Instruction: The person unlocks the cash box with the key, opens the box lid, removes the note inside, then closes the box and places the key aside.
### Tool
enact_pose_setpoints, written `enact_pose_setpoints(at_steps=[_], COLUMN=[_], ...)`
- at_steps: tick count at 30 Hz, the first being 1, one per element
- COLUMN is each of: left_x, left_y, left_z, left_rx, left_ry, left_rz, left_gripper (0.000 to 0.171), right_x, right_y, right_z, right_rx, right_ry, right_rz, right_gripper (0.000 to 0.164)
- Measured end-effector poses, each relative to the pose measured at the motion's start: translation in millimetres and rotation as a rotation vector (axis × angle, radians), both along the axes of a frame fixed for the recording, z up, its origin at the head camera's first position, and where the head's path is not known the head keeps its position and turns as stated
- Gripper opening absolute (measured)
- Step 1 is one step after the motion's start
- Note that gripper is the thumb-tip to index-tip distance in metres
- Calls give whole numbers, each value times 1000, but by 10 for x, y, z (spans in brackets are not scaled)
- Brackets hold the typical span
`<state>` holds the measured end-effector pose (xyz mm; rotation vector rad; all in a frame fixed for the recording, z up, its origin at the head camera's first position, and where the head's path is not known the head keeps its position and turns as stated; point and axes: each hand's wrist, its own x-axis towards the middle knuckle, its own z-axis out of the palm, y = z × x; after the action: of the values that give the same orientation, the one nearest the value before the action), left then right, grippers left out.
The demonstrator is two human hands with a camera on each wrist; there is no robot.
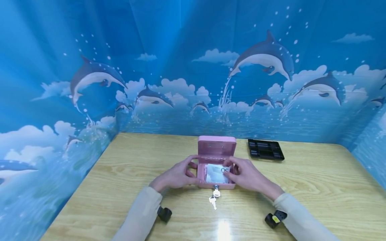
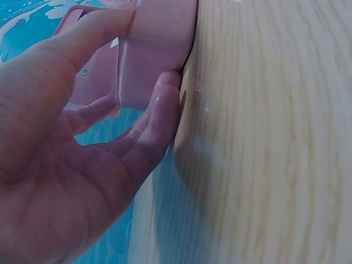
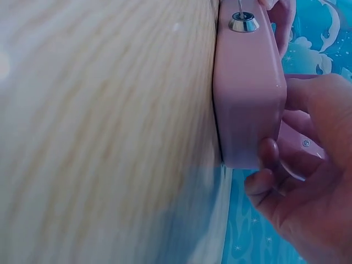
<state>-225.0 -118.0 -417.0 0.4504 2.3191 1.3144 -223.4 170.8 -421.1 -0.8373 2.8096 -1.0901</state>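
Note:
An open pink cash box (image 1: 216, 185) stands on the table, its lid (image 1: 216, 147) raised at the back. Inside lies a stack of banknotes (image 1: 216, 174), the top one showing a large printed 50. My left hand (image 1: 181, 172) grips the box's left side, thumb near the front corner and fingers along the side wall (image 2: 146, 71). With thumb and index finger, my right hand (image 1: 245, 172) holds the banknotes near their right edge. Its other fingers (image 3: 268, 154) rest at the box's right outer wall. Two keys (image 1: 216, 193) hang at the front lock (image 3: 243, 22), one in it.
A black compartment tray (image 1: 265, 150) lies on the wooden table (image 1: 135, 157) to the right of the box, near the back edge. Behind the table hangs a blue curtain (image 1: 181, 67) printed with dolphins. A small black camera is worn on each wrist.

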Motion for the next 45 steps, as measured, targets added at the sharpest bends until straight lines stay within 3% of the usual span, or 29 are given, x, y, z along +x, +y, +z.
enact_pose_setpoints(at_steps=[8,19,33,45], left_x=[-6,-18,-32,-15], left_y=[-4,8,16,3], left_z=[-8,3,-4,7], left_rx=[0,-7,-21,0], left_ry=[5,-3,-7,1], left_rz=[-11,-4,-4,-17], left_gripper=[88,87,88,87], right_x=[37,86,112,120], right_y=[20,39,72,87], right_z=[8,62,92,27], right_rx=[-49,-184,-307,-218], right_ry=[14,-118,-40,94], right_rz=[30,-129,-133,-59], right_gripper=[23,19,21,31])
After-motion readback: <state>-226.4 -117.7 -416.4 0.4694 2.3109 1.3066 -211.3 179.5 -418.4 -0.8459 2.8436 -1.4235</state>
